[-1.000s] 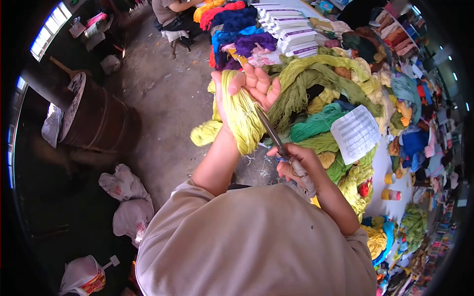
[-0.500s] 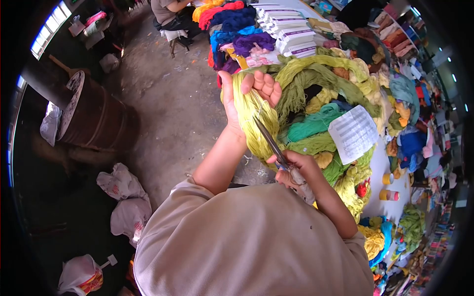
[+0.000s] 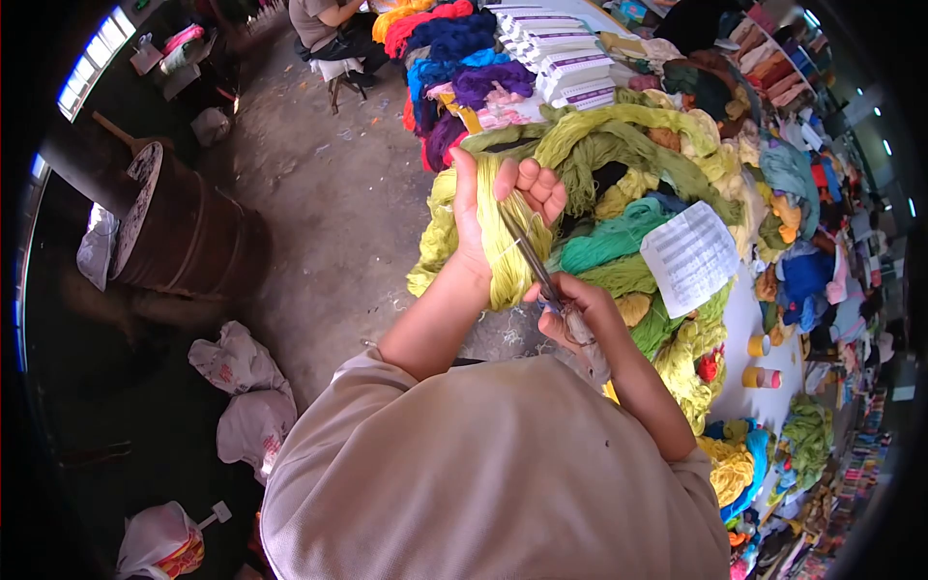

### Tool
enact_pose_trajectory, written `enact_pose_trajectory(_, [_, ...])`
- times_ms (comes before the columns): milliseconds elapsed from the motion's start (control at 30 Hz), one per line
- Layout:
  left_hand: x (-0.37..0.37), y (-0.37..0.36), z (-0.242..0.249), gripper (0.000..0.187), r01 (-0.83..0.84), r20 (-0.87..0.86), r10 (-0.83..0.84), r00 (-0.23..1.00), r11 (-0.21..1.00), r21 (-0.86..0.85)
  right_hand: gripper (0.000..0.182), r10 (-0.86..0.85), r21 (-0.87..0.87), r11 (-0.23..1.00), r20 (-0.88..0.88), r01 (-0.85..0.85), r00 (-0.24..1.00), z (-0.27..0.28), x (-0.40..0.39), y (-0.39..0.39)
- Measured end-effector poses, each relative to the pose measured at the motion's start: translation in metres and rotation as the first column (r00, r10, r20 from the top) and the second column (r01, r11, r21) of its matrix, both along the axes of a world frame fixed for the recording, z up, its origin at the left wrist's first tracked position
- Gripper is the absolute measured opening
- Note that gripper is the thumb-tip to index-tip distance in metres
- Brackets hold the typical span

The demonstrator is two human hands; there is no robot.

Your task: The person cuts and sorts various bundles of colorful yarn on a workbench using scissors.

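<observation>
My left hand [image 3: 471, 224] is wrapped round a skein of yellow-green yarn [image 3: 501, 256], palm up, thumb on one side and fingers curled on the other. More of the skein hangs down behind the wrist. In my right hand [image 3: 592, 307] is a pair of scissors [image 3: 532, 257], its handles bound in pale wrapping. The blades look closed and point up and left, their tip lying against the strands near my left fingers. Whether a strand sits between the blades is too small to tell.
Heaped on the table to the right are olive skeins [image 3: 590, 159], a green skein [image 3: 609, 237] and a printed sheet [image 3: 689, 259]. White boxes [image 3: 570, 72] are stacked behind. A rusty drum [image 3: 198, 227] and white sacks [image 3: 253, 411] stand left. Another person [image 3: 329, 24] sits at the far end.
My left hand has shifted slightly right and down with the skein, and more of the yarn now shows left of the wrist. The scissors stay against the strands, moved slightly.
</observation>
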State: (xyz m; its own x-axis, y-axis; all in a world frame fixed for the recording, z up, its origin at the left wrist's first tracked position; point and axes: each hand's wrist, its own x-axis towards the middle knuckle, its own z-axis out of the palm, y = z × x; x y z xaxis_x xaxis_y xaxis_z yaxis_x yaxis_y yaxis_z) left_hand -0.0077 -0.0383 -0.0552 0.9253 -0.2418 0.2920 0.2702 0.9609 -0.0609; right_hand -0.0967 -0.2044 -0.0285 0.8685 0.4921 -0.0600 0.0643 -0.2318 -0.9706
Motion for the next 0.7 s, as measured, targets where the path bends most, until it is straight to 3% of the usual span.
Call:
enact_pose_trajectory(133, [-0.002,0.003,-0.007,0.069,0.006,-0.006,-0.006,1.000,1.000,0.002,0.025,-0.012,-0.042,0.999,-0.122,0.007,0.992,-0.001,-0.002,0.003])
enact_pose_trajectory(200, [-0.003,0.008,-0.006,0.069,-0.013,-0.013,0.013,1.000,1.000,0.024,0.030,0.047,-0.131,0.991,0.051,-0.040,0.998,0.010,-0.004,0.003])
enact_pose_trajectory(233, [-0.004,0.009,-0.007,0.069,-0.030,-0.019,0.031,0.999,0.998,0.047,0.030,0.049,-0.131,0.990,0.049,-0.042,0.998,0.011,-0.005,0.003])
enact_pose_trajectory(300, [-0.004,0.011,-0.009,0.069,-0.034,0.015,0.033,0.999,0.998,0.050,0.035,-0.055,0.200,0.972,-0.322,0.125,0.945,0.013,-0.005,0.001])
enact_pose_trajectory(333, [-0.004,0.010,-0.010,0.070,-0.035,0.052,0.032,0.998,0.998,0.054,0.037,-0.110,0.122,0.988,0.160,0.091,0.981,0.010,-0.001,0.005])
enact_pose_trajectory(367, [-0.003,0.008,-0.012,0.070,-0.032,0.089,0.027,0.996,0.998,0.057,0.039,-0.181,0.149,0.979,0.348,0.136,0.920,0.014,0.007,0.011])
enact_pose_trajectory(400, [-0.003,0.005,-0.017,0.071,0.013,0.150,-0.016,0.989,1.000,0.024,0.043,-0.250,0.183,0.967,0.520,0.180,0.817,0.019,0.017,0.015])
enact_pose_trajectory(467, [-0.010,0.000,-0.013,0.071,0.073,0.058,-0.079,0.995,0.993,0.093,0.058,-0.078,-0.056,0.985,0.700,0.163,0.710,0.032,0.038,0.011])
enact_pose_trajectory(500, [-0.009,0.004,-0.016,0.071,0.131,0.086,-0.147,0.985,0.977,0.167,0.059,-0.018,-0.130,0.979,0.707,0.155,0.707,0.026,0.046,0.010])
enact_pose_trajectory(567, [-0.009,-0.004,-0.016,0.072,0.063,0.021,-0.069,0.997,0.979,0.192,0.053,0.039,-0.207,0.968,0.675,0.139,0.737,0.012,0.050,0.004])
enact_pose_trajectory(633, [-0.006,-0.002,-0.017,0.070,-0.001,0.045,-0.009,0.999,0.977,0.212,0.045,-0.078,0.039,0.997,0.353,0.069,0.932,0.004,0.037,-0.002])
enact_pose_trajectory(667, [-0.004,0.000,-0.019,0.068,-0.002,0.065,-0.010,0.998,0.983,0.185,0.042,-0.030,0.215,0.977,0.197,-0.013,0.980,0.005,0.029,-0.012])
enact_pose_trajectory(700, [-0.002,0.001,-0.022,0.067,-0.002,0.084,-0.011,0.996,0.987,0.159,0.041,-0.054,0.292,0.956,0.136,0.012,0.989,0.008,0.020,-0.019])
